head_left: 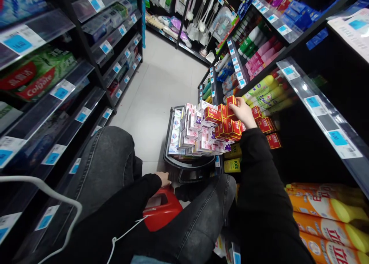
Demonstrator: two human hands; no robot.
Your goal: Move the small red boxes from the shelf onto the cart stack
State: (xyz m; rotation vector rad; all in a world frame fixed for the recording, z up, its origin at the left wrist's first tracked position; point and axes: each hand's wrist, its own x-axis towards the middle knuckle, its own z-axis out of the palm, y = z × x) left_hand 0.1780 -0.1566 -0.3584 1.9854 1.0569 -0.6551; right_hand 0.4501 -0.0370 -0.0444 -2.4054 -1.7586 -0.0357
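Observation:
My right hand (241,112) is closed around a small red soap box (231,105) with yellow edging, thumb on its front. It is held at the right end of a pile of soap boxes on a dark basket (167,152). Similar red boxes (223,128) are stacked just below, beside many pink-and-white boxes (191,129). More red boxes (265,124) lie on the shelf to the right of the hand. My left hand (163,178) is low between my knees, by a red plastic stool (164,210); its fingers are mostly hidden.
Shelves with blue price tags line both sides, with Colgate boxes (39,77) on the left. Yellow bottles (266,89) and orange packs (325,214) fill the right shelves. Grey floor (170,75) runs ahead to hanging brushes (206,21). A white cable (57,196) crosses the lower left.

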